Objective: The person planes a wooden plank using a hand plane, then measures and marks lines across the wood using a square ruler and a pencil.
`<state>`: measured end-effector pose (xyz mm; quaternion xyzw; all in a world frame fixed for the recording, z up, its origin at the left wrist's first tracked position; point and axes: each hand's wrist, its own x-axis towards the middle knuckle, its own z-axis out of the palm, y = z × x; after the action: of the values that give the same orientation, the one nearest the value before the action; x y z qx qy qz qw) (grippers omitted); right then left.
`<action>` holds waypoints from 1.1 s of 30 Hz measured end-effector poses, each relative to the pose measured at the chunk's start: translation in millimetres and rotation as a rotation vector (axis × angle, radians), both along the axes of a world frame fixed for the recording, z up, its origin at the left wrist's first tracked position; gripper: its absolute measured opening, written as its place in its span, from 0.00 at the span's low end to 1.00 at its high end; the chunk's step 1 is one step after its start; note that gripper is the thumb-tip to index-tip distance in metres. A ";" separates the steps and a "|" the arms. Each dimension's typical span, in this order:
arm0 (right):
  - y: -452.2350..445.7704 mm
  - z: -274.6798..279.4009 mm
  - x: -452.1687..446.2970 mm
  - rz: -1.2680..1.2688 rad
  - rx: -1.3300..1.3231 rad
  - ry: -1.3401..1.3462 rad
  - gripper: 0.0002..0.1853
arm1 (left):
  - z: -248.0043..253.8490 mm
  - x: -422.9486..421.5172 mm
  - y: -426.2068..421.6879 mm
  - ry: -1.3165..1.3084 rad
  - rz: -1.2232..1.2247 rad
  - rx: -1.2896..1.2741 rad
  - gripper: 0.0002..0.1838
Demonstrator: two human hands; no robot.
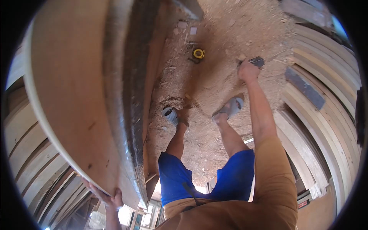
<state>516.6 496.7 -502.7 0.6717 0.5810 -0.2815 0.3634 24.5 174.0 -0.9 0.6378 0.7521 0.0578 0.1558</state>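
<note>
A wide wooden board (73,88) with a pale edge stands out at the left, lying along a workbench beam (132,92) with a dark, worn side. My left hand (110,198) grips the board's near edge, thumb on the face and fingers around the rim. Out over the sawdust-covered ground, my right hand (249,71) is closed on a dark, block-like tool (257,61); its exact kind is not clear. That hand is well apart from the board.
A yellow tape measure (198,53) lies on the ground (214,84) among shavings and wood scraps. Stacked planks (318,115) line the right side, with a grey slab (305,88) on them. More planks (28,142) stand at the left. My sandalled feet are between.
</note>
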 end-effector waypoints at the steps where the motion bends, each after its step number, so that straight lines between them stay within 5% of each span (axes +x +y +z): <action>1: 2.6 -12.3 0.2 -0.081 0.010 -0.025 0.27 | 1.2 0.9 0.3 -0.012 0.000 -0.004 0.57; 5: -21.4 -93.4 25.4 -0.292 -0.010 0.007 0.31 | 10.5 5.6 -9.3 -0.007 -0.015 -0.081 0.59; 9: -30.3 -75.9 36.0 -0.510 0.013 0.033 0.38 | 4.9 3.4 -10.9 -0.028 -0.043 -0.116 0.62; 17: -157.3 -21.3 17.5 -0.794 0.137 0.534 0.37 | -4.9 -35.0 -45.5 0.080 -0.030 -0.152 0.67; 20: -188.3 71.2 -14.3 -1.054 -0.155 0.585 0.31 | -7.5 -9.8 -7.4 0.144 -0.023 -0.141 0.64; 22: -229.3 133.7 -36.3 -1.151 0.081 0.853 0.25 | -3.4 1.5 9.1 0.212 -0.030 -0.160 0.66; 24: -254.6 254.2 -59.4 -1.302 0.093 1.018 0.22 | -4.3 3.3 12.9 0.191 -0.008 -0.153 0.62; 26: -307.2 317.8 -64.0 -1.327 0.016 1.036 0.21 | 0.9 5.4 18.0 0.141 0.029 -0.169 0.61; 29: -388.7 325.1 -68.8 -1.151 0.215 1.128 0.18 | 9.1 7.6 25.8 0.119 -0.015 -0.100 0.56; 33: -380.8 404.1 -117.6 -1.355 0.143 0.794 0.15 | -19.4 -12.6 10.9 -0.091 0.090 0.128 0.48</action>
<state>399.1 115.9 -98.7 0.7504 0.1481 -0.6224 -0.1660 11.8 184.9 -20.3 0.6087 0.7669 0.1414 0.1461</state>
